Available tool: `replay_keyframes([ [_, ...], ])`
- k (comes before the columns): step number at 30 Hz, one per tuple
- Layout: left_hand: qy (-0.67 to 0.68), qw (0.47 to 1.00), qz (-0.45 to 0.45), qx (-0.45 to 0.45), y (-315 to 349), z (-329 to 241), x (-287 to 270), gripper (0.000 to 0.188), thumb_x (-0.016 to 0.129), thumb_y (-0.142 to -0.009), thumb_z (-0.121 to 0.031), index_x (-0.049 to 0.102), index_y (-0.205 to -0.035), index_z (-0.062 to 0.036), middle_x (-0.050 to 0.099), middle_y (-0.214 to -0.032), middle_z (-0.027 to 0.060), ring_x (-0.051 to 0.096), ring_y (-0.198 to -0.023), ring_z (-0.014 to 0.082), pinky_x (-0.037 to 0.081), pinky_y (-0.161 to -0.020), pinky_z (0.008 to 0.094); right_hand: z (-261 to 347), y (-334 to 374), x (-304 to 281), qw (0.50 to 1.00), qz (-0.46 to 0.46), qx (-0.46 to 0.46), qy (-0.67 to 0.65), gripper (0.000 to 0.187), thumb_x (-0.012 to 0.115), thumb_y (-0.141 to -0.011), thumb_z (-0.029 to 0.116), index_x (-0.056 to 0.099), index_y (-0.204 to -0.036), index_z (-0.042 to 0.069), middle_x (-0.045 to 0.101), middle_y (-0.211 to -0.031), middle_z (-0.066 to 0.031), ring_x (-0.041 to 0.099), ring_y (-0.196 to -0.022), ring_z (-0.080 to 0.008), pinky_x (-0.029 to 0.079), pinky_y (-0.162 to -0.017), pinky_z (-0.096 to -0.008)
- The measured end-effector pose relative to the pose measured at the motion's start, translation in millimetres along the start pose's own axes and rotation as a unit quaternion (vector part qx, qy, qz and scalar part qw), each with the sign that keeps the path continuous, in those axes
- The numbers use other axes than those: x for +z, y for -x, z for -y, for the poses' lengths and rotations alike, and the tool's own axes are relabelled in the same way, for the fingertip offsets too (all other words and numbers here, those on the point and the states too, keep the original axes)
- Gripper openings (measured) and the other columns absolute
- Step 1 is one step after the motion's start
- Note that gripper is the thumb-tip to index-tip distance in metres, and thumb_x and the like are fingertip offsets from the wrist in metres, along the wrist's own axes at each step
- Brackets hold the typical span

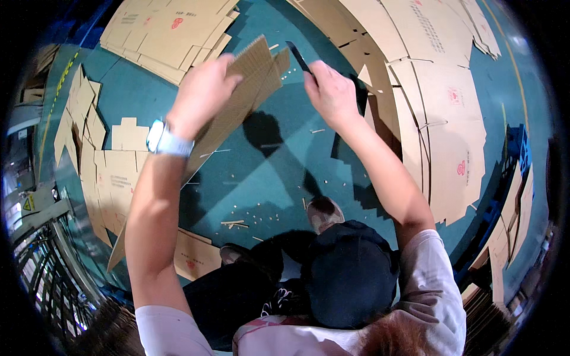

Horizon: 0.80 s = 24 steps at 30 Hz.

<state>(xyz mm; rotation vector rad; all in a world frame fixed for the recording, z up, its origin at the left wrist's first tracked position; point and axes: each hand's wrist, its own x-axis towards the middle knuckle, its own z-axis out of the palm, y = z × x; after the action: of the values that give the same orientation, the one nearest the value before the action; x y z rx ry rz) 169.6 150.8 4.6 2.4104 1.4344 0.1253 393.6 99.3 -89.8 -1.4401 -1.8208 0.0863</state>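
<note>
My left hand, with a pale watch on its wrist, is closed on the upper end of a tilted piece of corrugated cardboard. The ragged top edge of the cardboard shows beyond my fingers, and its lower part passes behind my left forearm. To the right, my right hand is closed around a slender black knife. The knife's tip points up and left, apart from the cardboard.
Flat cardboard stacks lie at the upper left, the left and the right. Small cardboard scraps litter the green floor near my shoes. A blue pallet stands at the far right.
</note>
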Motion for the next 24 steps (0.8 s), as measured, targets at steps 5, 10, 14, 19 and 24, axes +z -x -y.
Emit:
replay_keyframes([
  [5,0.002,0.999,0.034,-0.031,-39.7,21.9,-1.9,0.032,0.062,-0.079,-0.024,0.062,-0.098,0.0024,0.063,-0.084,0.0227,0.062,-0.08,0.0345,0.049,-0.073,0.0415,4.3,-23.0,28.9,0.997,-0.005,-0.072,0.017,0.015,0.059,-0.079,0.01,0.045,-0.078,0.006,0.056,-0.063,-0.0079,0.06,-0.06,-0.0251,0.047,-0.048,-0.0352],
  [10,0.012,0.999,0.012,-0.03,-42.4,22.4,-5.4,0.032,0.063,-0.078,-0.023,0.061,-0.095,0.0045,0.063,-0.083,0.024,0.062,-0.081,0.0356,0.048,-0.074,0.0417,0.9,-36.2,43.4,0.995,0.017,-0.096,0.031,0.012,0.057,-0.077,0.009,0.046,-0.078,0.007,0.058,-0.063,-0.0076,0.06,-0.061,-0.024,0.047,-0.049,-0.0349],
  [14,0.001,0.998,0.041,-0.054,-42.5,14.9,-8.3,0.036,0.064,-0.079,-0.022,0.06,-0.103,0.0044,0.064,-0.091,0.0224,0.063,-0.084,0.0315,0.048,-0.077,0.0361,-1.7,-46.6,40.3,0.991,0.041,-0.122,0.026,0.01,0.057,-0.075,0.01,0.046,-0.077,0.008,0.059,-0.064,-0.0074,0.061,-0.065,-0.0231,0.049,-0.052,-0.0346],
  [19,0.008,0.996,0.036,-0.083,-40.8,14.7,-7.0,0.035,0.063,-0.079,-0.021,0.06,-0.103,0.0047,0.064,-0.092,0.0226,0.063,-0.084,0.0323,0.048,-0.077,0.0367,1.6,-42.0,38.7,0.991,0.077,-0.104,0.024,0.011,0.057,-0.075,0.009,0.046,-0.077,0.007,0.059,-0.066,-0.0077,0.061,-0.066,-0.0232,0.049,-0.053,-0.0348],
  [24,0.034,0.998,0.0,-0.044,-40.7,14.4,-6.2,0.03,0.061,-0.079,-0.023,0.062,-0.092,0.0039,0.062,-0.083,0.0242,0.061,-0.081,0.0371,0.047,-0.075,0.0418,3.5,-36.0,27.9,0.992,0.085,-0.094,0.015,0.012,0.057,-0.075,0.009,0.045,-0.076,0.007,0.058,-0.065,-0.0085,0.061,-0.067,-0.0243,0.049,-0.053,-0.036],
])
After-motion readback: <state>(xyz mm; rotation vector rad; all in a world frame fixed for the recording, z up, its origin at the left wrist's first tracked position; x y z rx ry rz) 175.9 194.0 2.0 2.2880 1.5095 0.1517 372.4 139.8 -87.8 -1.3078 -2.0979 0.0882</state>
